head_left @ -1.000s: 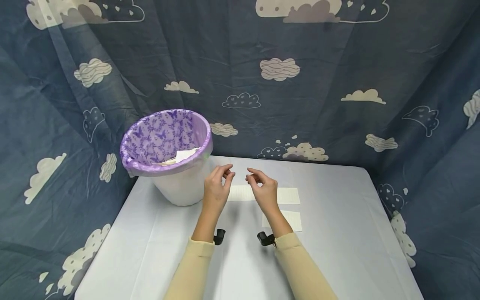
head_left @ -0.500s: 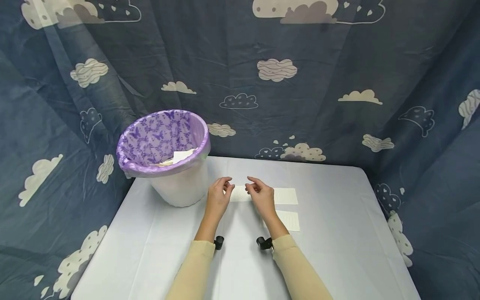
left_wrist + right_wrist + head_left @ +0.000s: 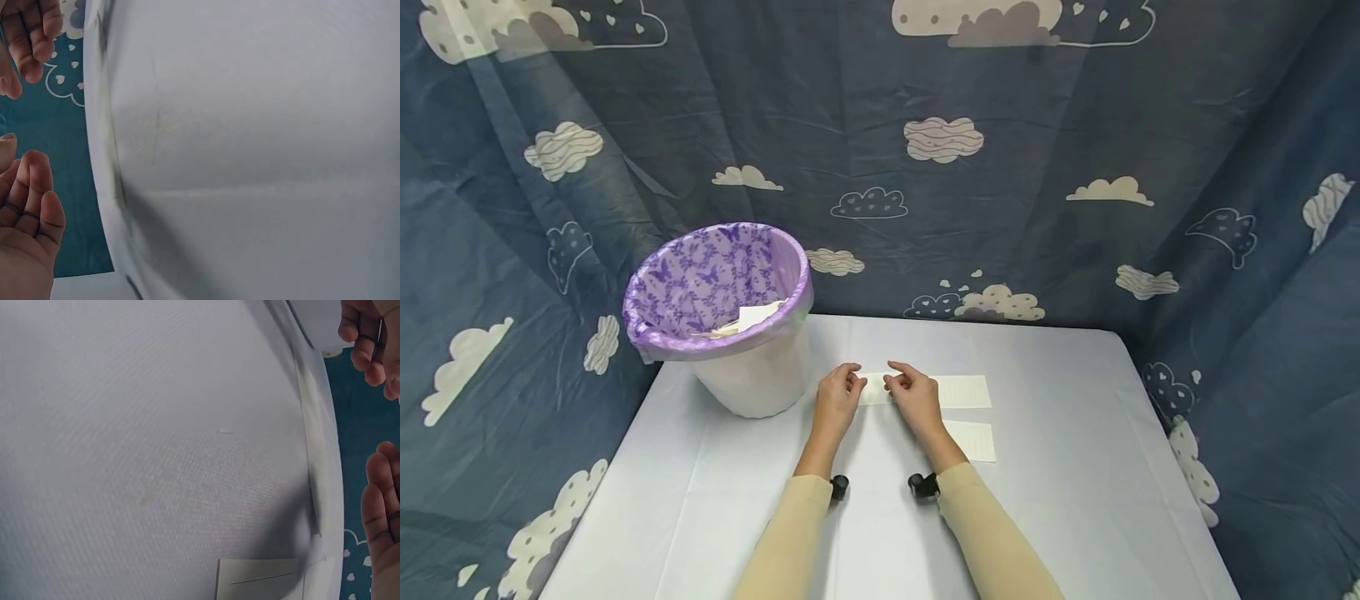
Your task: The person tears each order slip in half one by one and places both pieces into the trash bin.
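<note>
Nearest the viewer, two cream sleeves, left sleeve (image 3: pixel 786 533) and right sleeve (image 3: pixel 992 533), extend forward over the white table (image 3: pixel 1097 467). A small black device sits at the inner side of each wrist: left device (image 3: pixel 840 487), right device (image 3: pixel 922 486).

The near sheet (image 3: pixel 972 442), pale and rectangular, lies flat on the table. In the head view the right wrist overlaps its left end. The right wrist view shows a thin dark line across it.

The right hand (image 3: pixel 916 398) is held above the table, fingers loosely bent, thumb toward the index finger. The left hand (image 3: pixel 837 402) mirrors it, facing the right hand across a gap. Both sets of fingers are released.

The far strip (image 3: pixel 966 392), also pale, lies flat beyond the near sheet and roughly parallel to it. In the head view the right hand covers its middle portion, so whether it is one piece or several cannot be told. The left fingertips reach its left end in that view.

Farther left stands the white bin (image 3: pixel 752 383), upright on the table. Its purple liner (image 3: pixel 711 275), butterfly-patterned, folds over the rim. Pale scraps (image 3: pixel 756 315) lie inside. The dark blue curtain (image 3: pixel 1037 167), cloud-printed, hangs behind the table.
</note>
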Demonstrator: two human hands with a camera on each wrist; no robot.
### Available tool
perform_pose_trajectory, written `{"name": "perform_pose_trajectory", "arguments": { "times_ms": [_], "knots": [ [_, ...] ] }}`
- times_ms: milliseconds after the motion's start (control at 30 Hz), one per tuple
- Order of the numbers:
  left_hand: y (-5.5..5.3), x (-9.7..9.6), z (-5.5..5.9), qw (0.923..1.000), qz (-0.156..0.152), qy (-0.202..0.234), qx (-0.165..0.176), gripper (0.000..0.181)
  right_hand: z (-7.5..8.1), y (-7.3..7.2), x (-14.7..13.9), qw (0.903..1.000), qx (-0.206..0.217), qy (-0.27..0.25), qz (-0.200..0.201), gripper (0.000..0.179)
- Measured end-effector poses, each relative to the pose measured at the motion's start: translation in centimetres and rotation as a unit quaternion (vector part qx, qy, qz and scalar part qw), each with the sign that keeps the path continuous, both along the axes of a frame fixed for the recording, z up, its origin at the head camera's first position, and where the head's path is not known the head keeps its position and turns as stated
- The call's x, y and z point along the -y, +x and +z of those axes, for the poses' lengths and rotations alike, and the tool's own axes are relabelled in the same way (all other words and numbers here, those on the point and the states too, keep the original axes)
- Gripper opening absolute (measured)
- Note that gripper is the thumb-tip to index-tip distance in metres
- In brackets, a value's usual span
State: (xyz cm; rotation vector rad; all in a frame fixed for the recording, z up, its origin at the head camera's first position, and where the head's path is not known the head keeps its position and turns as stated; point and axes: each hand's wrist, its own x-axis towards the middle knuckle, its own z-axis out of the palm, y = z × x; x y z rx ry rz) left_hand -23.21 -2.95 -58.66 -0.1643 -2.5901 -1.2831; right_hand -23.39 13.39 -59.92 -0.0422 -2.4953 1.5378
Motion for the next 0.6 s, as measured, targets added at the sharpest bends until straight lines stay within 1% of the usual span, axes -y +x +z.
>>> {"name": "perform_pose_trajectory", "arguments": {
  "times_ms": [167, 367, 500, 600],
  "knots": [
    [-0.7, -0.2, -0.7, 0.9997, 0.005, -0.025, 0.000, 0.022, -0.2, -0.5, 0.2, 0.9995, 0.018, 0.025, 0.004, 0.031],
    [-1.8, 0.1, -0.9, 0.9986, -0.001, -0.053, 0.005, 0.025, -0.2, -1.3, 0.2, 0.9981, 0.038, 0.048, 0.008, 0.031],
    [-2.3, 0.1, -1.1, 0.9979, -0.004, -0.060, 0.024, 0.028, -0.4, -1.9, 0.1, 0.9965, 0.047, 0.066, 0.018, 0.031],
    [-2.6, 0.1, -1.4, 0.9966, -0.006, -0.065, 0.049, 0.031, -0.5, -2.2, 0.0, 0.9952, 0.051, 0.080, 0.023, 0.030]
  ]
}}
